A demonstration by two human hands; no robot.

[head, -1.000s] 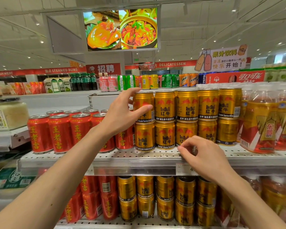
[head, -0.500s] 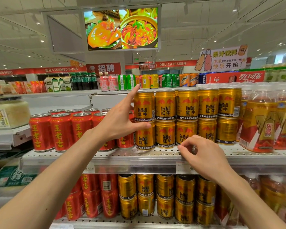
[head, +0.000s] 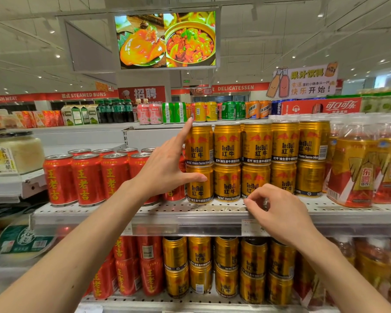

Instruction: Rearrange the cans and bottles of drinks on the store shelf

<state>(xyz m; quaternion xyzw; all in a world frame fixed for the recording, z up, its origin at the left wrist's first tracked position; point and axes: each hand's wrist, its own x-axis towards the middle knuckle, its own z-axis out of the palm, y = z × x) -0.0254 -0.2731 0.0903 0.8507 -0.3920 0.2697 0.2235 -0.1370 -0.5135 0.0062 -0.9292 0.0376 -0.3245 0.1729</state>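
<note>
On the shelf [head: 212, 210], the left hand [head: 165, 170] is spread flat against the left side of the stacked gold cans [head: 255, 161], while the right hand [head: 280, 213] pinches the shelf's front edge.

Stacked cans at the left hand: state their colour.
Gold, with red bulls and lettering, clearest in the head view: stacked cans beside the left hand.

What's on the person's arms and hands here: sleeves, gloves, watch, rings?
Nothing worn that shows. Both forearms are bare right to the frame's lower edge, with no sleeve in view. The left hand and right hand have no gloves, rings or wristbands; nails look short and unpainted.
</note>
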